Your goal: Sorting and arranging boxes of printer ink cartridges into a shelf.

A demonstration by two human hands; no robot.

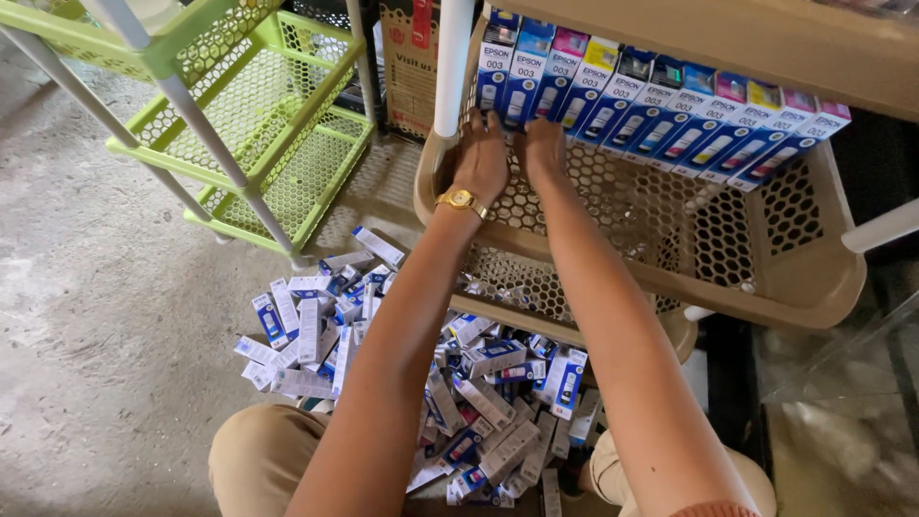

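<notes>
A row of several small blue-and-white ink boxes [661, 120] with coloured tops stands upright along the back of a beige perforated shelf tray [766, 278]. My left hand [481, 158], with a gold watch on the wrist, and my right hand [543, 148] rest side by side, palms down, on the tray floor. Their fingertips touch the bottoms of the leftmost boxes [512, 81]. Whether a box is gripped is not visible. A heap of several more such boxes [383, 354] lies on the concrete floor by my knees.
A lime-green plastic rack [278, 124] with white poles stands at the left. A white pole [452, 62] of the beige rack rises beside my left hand. A lower beige tray [522, 282] sits beneath. A cardboard carton [410, 57] stands behind.
</notes>
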